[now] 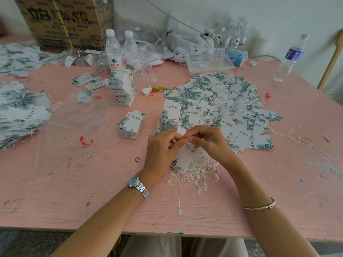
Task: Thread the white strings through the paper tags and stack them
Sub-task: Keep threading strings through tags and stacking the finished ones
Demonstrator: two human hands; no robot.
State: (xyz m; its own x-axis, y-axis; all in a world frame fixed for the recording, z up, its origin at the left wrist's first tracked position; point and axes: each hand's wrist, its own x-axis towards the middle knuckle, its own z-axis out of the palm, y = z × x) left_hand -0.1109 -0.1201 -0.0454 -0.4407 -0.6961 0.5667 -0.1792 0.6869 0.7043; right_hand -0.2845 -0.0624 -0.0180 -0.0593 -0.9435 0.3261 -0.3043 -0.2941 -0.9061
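Left hand (161, 145), right hand (207, 141) together, fingertips pinching far end of paper tag (182, 160); tag's long axis slants back toward person. White strings (196, 173) heaped on surface (92, 182) directly beneath, stack (168, 117) just beyond.

A paper tag (182, 158) is being pinched by the left hand (161, 151) and right hand (208, 142). White strings (197, 176) are being overlapped by it.

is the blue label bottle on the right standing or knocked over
Standing: the bottle rests on its base on the pink table, cap uppermost.
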